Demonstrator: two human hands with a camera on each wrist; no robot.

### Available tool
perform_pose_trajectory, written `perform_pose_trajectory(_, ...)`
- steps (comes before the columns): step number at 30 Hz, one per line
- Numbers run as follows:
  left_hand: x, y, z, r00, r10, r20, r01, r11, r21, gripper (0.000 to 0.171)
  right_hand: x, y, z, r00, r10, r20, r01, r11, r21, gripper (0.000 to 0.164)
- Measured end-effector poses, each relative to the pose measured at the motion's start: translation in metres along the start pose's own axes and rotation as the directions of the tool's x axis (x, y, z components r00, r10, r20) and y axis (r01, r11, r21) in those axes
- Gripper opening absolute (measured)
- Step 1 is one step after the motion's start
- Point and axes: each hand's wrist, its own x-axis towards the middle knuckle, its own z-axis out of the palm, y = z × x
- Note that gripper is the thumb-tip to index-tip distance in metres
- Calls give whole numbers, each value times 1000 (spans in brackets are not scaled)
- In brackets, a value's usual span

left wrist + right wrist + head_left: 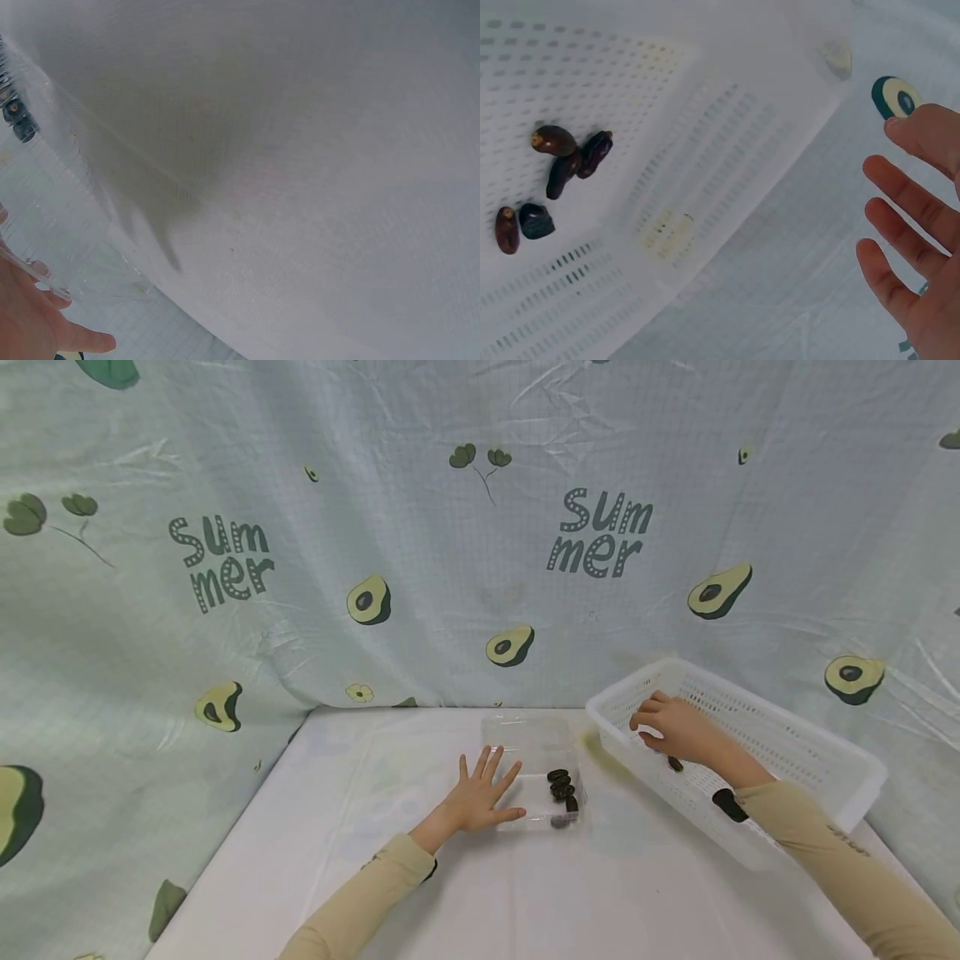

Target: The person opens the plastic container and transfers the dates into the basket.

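Observation:
My left hand point(474, 799) spreads its fingers at the left side of a clear plastic box point(534, 787), and nothing is gripped. Several dark dates point(560, 788) lie in the right part of that box, whose clear lid point(525, 732) is folded back. Over the far left end of a white perforated basket point(813, 768) is my right hand point(678, 728). Its fingers are loosely bent, with no date visible between them in the right wrist view. More dates point(553, 140) lie on the basket floor. Part of the left hand point(30, 311) shows at the left wrist view's lower corner.
A white cloth point(360, 768) covers the table. Behind it hangs a pale curtain point(420, 535) printed with avocados and lettering. The basket stands slantwise on the right, its far left corner near the clear box.

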Motion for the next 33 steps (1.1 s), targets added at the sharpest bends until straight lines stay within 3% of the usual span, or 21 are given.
perform_pose_trajectory(4, -1, 0, 0, 1000, 1, -2, -1, 1000, -7, 88, 8, -14, -1, 999, -35, -9, 35, 999, -3, 19)
perform_pose_trajectory(11, -2, 2, 0, 1000, -3, -1, 3, 1000, -8, 87, 19, -38, 1, 997, -47, 56, 46, 999, 23, 19)
perform_pose_trajectory(21, -2, 2, -4, 1000, -4, 5, 4, 1000, -4, 81, 31, -66, 25, 988, -94, 124, 90, 995, 41, 21)
perform_pose_trajectory(27, 0, 2, -2, 1000, -10, 8, 10, 1000, -3, 79, 35, -79, 43, 982, -137, 132, 138, 990, 0, 23)
perform_pose_trajectory(33, 0, 2, 0, 1000, -11, 2, 11, 1000, 0, 79, 38, -86, 60, 965, -165, 204, 180, 982, -58, 22)
